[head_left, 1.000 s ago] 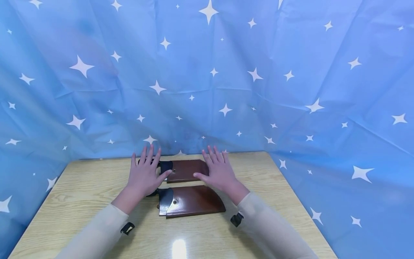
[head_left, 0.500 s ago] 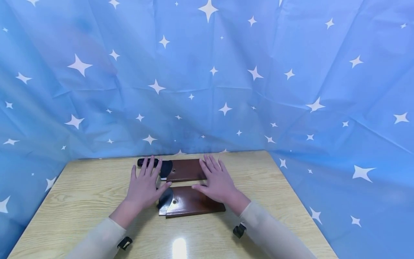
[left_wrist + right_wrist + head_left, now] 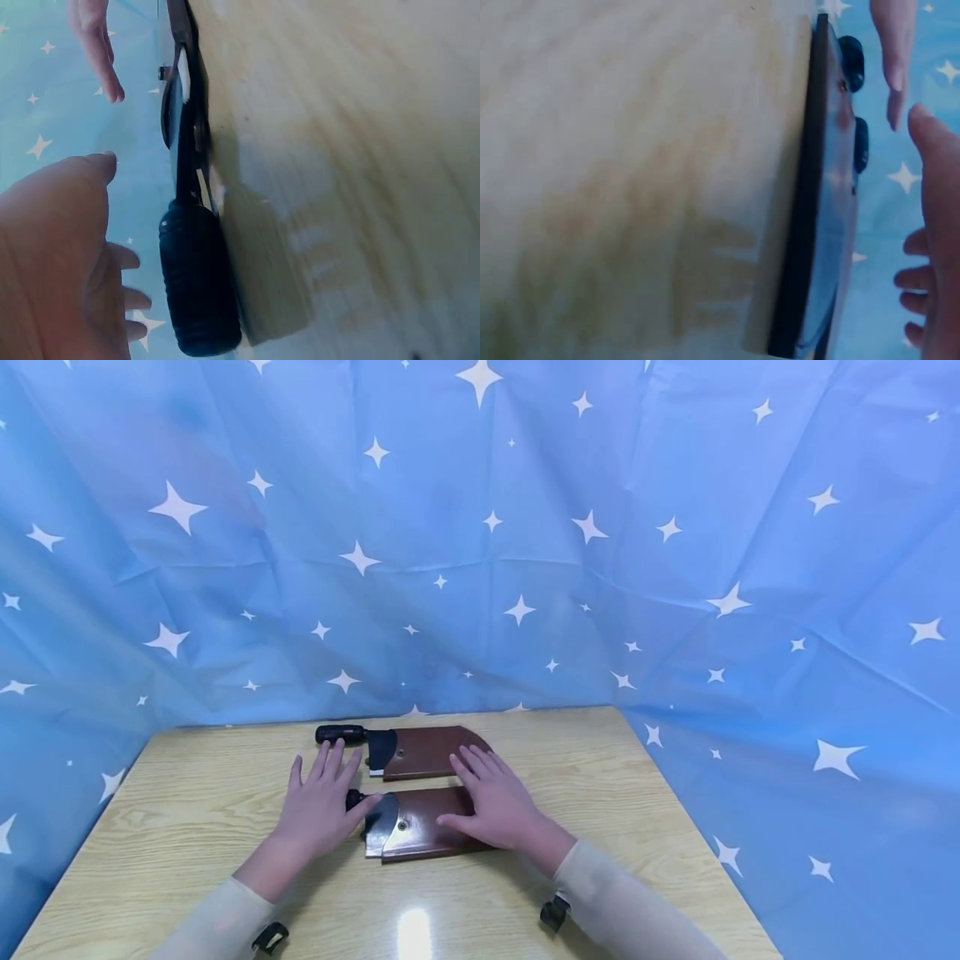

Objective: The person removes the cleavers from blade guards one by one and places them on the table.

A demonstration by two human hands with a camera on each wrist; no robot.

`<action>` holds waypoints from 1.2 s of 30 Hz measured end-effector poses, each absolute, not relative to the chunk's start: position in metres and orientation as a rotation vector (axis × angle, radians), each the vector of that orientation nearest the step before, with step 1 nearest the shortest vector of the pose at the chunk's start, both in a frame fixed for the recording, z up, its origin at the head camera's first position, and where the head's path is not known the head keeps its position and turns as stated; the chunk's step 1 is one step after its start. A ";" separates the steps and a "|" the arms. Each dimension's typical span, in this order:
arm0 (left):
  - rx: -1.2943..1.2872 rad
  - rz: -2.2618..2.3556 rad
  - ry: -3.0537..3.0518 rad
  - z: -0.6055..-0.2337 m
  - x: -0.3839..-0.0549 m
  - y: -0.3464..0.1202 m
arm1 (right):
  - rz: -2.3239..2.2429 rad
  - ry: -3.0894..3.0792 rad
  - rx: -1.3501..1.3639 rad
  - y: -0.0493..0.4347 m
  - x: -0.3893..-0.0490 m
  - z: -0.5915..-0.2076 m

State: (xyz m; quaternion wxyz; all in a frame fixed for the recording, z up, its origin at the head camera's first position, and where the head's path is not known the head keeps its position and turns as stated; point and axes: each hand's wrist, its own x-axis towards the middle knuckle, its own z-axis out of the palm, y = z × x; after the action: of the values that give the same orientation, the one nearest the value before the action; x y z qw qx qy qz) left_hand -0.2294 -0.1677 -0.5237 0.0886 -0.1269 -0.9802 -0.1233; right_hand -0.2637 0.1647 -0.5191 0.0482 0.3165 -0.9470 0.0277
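Note:
Two knives in brown leather sheaths lie flat on the table, their black handles to the left. In the head view the far sheath (image 3: 420, 753) shows almost whole, with its handle (image 3: 339, 734) beyond the left fingertips. My left hand (image 3: 318, 810) is spread over the near knife's handle end and hides most of it; that ribbed handle (image 3: 199, 285) shows fully in the left wrist view. My right hand (image 3: 498, 802) covers the right part of the near sheath (image 3: 423, 837). Both wrist views show gaps between the hands and the knives. Neither hand holds anything.
The knives rest on a light wood-grain table (image 3: 645, 827). Right behind its far edge hangs a blue cloth with white stars (image 3: 480, 568). Black straps (image 3: 270, 937) sit at the wrists. A bright reflection shows near the table's front.
Both hands have drawn back toward the front edge, uncovering the far knife's handle. The right hand now covers more of the near sheath. Both knives stay where they were.

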 end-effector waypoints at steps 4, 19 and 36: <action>-0.399 -0.382 -2.931 -0.525 -0.227 -0.174 | 0.144 -2.865 1.019 0.162 -0.261 -0.524; -0.487 -0.310 -2.889 -0.535 -0.229 -0.187 | 0.110 -2.919 1.147 0.156 -0.257 -0.541; -0.532 -0.396 -2.915 -0.533 -0.231 -0.190 | 0.105 -2.931 1.211 0.151 -0.260 -0.540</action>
State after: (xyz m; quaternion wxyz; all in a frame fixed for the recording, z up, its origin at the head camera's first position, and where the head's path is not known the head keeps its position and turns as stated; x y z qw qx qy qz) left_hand -0.2308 -0.1898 -0.5325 0.0758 -0.1774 -0.9723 -0.1322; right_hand -0.2599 0.1515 -0.5398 -0.0156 0.3815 -0.9236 0.0332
